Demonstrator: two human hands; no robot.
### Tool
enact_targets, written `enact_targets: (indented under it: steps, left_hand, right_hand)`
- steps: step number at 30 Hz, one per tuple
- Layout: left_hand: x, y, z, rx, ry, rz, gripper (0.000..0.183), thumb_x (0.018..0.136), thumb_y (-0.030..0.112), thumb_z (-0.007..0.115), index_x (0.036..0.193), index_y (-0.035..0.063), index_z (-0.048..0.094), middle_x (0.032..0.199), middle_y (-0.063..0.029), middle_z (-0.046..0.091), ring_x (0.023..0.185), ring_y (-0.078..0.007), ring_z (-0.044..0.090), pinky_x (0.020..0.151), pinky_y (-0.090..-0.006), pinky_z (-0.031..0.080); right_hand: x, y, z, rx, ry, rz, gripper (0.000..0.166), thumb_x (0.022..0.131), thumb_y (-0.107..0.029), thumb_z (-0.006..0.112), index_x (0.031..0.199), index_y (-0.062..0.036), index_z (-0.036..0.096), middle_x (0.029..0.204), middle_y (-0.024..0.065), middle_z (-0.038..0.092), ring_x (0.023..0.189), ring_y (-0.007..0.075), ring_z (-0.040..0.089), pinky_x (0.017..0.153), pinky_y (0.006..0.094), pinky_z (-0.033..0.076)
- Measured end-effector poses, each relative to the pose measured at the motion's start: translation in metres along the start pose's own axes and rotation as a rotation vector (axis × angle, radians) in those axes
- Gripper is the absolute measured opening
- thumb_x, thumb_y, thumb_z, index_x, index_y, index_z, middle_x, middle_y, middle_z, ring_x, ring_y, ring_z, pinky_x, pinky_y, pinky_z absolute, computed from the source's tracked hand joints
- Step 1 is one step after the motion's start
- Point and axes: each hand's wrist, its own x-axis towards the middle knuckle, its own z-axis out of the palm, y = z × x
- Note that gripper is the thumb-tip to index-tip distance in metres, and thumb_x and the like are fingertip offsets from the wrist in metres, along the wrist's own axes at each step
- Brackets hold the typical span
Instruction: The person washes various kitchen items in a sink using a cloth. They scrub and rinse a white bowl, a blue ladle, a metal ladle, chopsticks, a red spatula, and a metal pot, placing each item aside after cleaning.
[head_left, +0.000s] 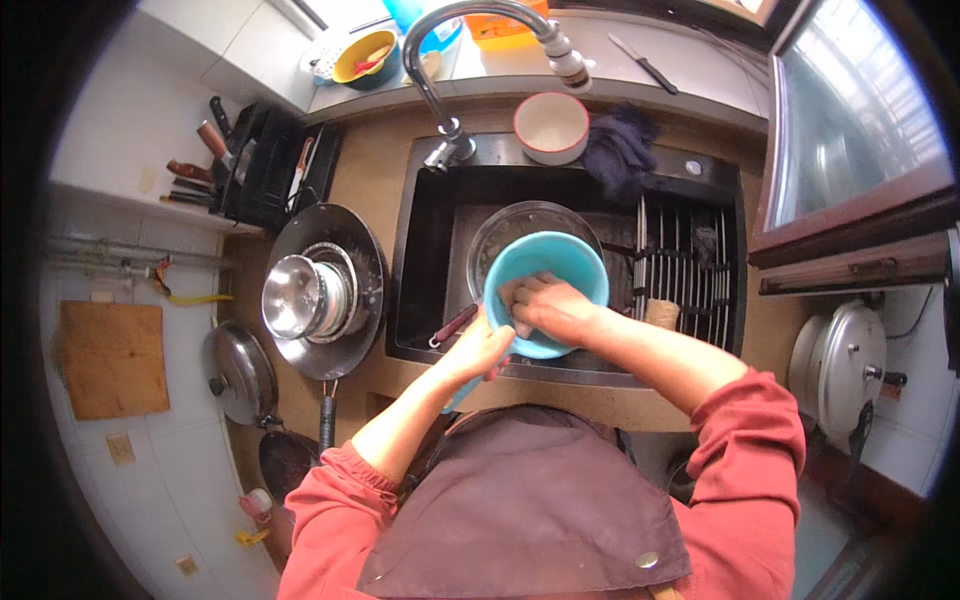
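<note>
Over the black sink (427, 225), my left hand (480, 349) grips a turquoise plastic dipper (559, 251) at its rim and handle side. Inside the dipper, my right hand (551, 304) presses a brownish cloth or pad (512, 292) against the inner wall, with curled fingers. Beneath the dipper lies a round glass lid or bowl (487, 232) in the basin, partly hidden. A dark red handle (454, 326) rests in the sink near my left hand; what it belongs to is hidden.
A chrome faucet (412, 56) arches above the sink. Behind are a red-rimmed white bowl (551, 127) and a dark cloth (619, 150). Right: a drying rack (682, 255). Left: a wok (364, 247) holding metal bowls and a knife block (255, 172). A knife (645, 64) lies on the sill.
</note>
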Motion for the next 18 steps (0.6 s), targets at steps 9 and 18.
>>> enact_targets:
  steps: [9, 18]
  left_hand:
    - [0.032, -0.009, 0.021, -0.018, 0.226, 0.148, 0.033, 0.084, 0.014, 0.037, 0.114, 0.0021, 0.03, 0.061, -0.0063, 0.047, 0.04, -0.0112, 0.044, 0.032, -0.023, 0.036]
    - [0.017, -0.01, 0.031, 0.093, 0.163, 0.144, 0.043, 0.083, 0.013, 0.037, 0.121, 0.0018, 0.02, 0.059, -0.0073, 0.048, 0.034, -0.0126, 0.042, 0.029, -0.0254, 0.034]
  right_hand:
    - [0.008, -0.001, 0.01, 0.144, -0.018, 0.943, 0.026, 0.077, -0.017, 0.051, 0.102, -0.0125, 0.058, 0.09, 0.0156, 0.06, 0.086, 0.0306, 0.06, 0.073, 0.0391, 0.048]
    - [0.001, 0.024, 0.025, -0.102, 0.543, 0.502, 0.014, 0.075, -0.017, 0.053, 0.084, -0.008, 0.058, 0.082, 0.013, 0.058, 0.078, 0.0301, 0.057, 0.067, 0.0403, 0.047]
